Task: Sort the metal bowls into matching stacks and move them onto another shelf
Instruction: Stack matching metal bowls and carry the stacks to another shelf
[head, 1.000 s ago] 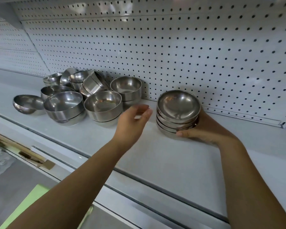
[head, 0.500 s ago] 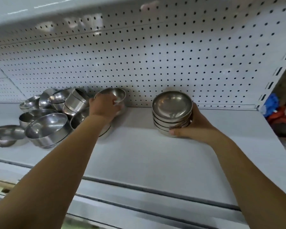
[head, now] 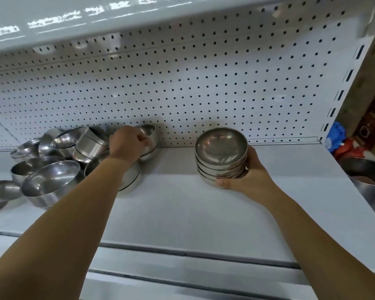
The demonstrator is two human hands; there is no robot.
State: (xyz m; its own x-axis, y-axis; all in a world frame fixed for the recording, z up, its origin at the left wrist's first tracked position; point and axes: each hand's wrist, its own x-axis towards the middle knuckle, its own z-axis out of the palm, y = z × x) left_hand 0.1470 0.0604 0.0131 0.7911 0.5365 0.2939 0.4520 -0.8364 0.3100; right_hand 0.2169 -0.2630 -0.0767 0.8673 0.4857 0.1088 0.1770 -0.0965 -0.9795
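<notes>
Two hands up on the white shelf, both busy. On the right stands one stack of shallow bowls, at least four nested, the lower rims too tight together for an exact count. On the left lies a heap of bowls, roughly ten, some upright, some tipped on their sides, several nested in pairs. The count there is loose because the forearm covers part of it.

The left hand reaches far back over the heap, wrist raised and knuckles up, fingers curled over the near rim of a deep bowl. That bowl sits tilted on another one, right against the pegboard back wall. The right hand wraps the shallow stack from its right side, thumb laid across the front of the lowest bowl, fingers hidden behind. The stack rests on the shelf near the back wall, well apart from the heap.

Every bowl is bare polished steel, smooth and mirror-bright. The stacked ones are wide and low with flat bottoms, while the heap's bowls are rounder and deeper, plus a few straight-sided ones. The shelf is matt and pale, and the wall behind is white sheet dotted with small round holes
</notes>
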